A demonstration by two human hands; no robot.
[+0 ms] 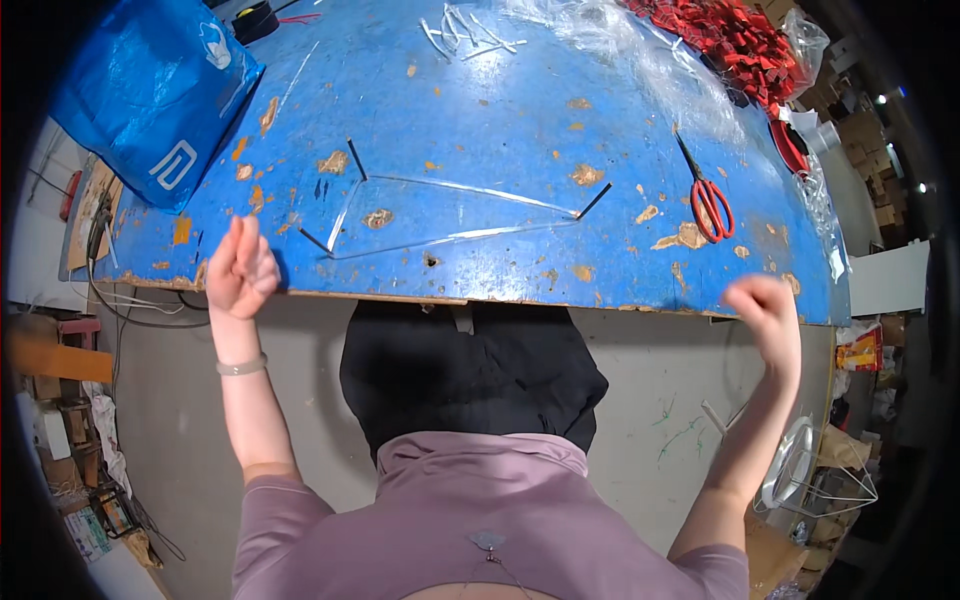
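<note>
My left grip [243,272] and right grip [764,302] were curled near the edge of the surface [480,140], nothing visible in either; how far closed, I couldn't tell. Between and beyond them, the silvery strip [475,235] looped three black pegs [594,201]; I judged it light, flexible, slippery, best pinched beside a peg.

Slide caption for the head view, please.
Left hand and right hand at a blue table with a shiny triangular outline and scissors.

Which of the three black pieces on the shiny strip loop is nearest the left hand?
The lower-left black piece, closest to the front edge of the table; the upper-left one lies farther back, and the right one lies over toward the red-handled scissors.
</note>
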